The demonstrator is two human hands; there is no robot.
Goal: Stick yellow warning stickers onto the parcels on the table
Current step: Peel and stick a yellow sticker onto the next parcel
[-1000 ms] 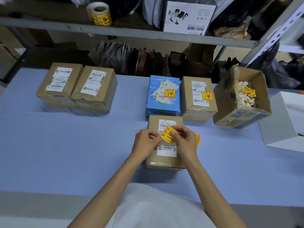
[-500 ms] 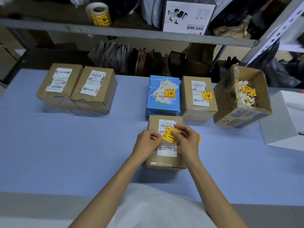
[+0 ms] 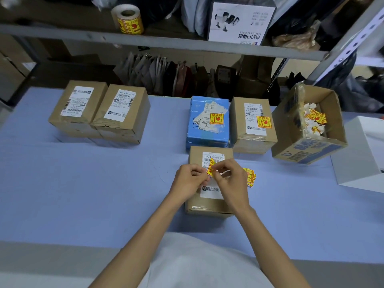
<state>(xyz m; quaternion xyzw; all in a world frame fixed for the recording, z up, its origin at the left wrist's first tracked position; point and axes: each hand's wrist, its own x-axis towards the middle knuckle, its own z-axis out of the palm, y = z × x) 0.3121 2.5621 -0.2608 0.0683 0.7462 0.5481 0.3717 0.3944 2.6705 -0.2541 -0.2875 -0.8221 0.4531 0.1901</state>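
Observation:
A small brown parcel (image 3: 196,154) with a white shipping label lies in front of me on the blue table (image 3: 104,183). Over it my left hand (image 3: 188,180) and my right hand (image 3: 231,181) both pinch one yellow warning sticker (image 3: 211,168), which is curled and turned edge-on above the label. More yellow stickers (image 3: 250,176) stick out from behind my right hand. Behind stand a blue parcel (image 3: 207,134) and a brown parcel (image 3: 252,142), each with a yellow sticker on top. Two brown parcels (image 3: 99,113) at the far left carry only white labels.
An open cardboard box (image 3: 307,142) holding sticker scraps stands at the right, tilted. A white box (image 3: 361,154) lies at the right edge. A metal shelf (image 3: 166,41) above the table's back holds a sticker roll (image 3: 127,19) and a white carton (image 3: 241,21).
The sticker lay flat and face-up between my fingers; now it is curled and turned edge-on. Both hands stay over the near parcel, drawn slightly closer together.

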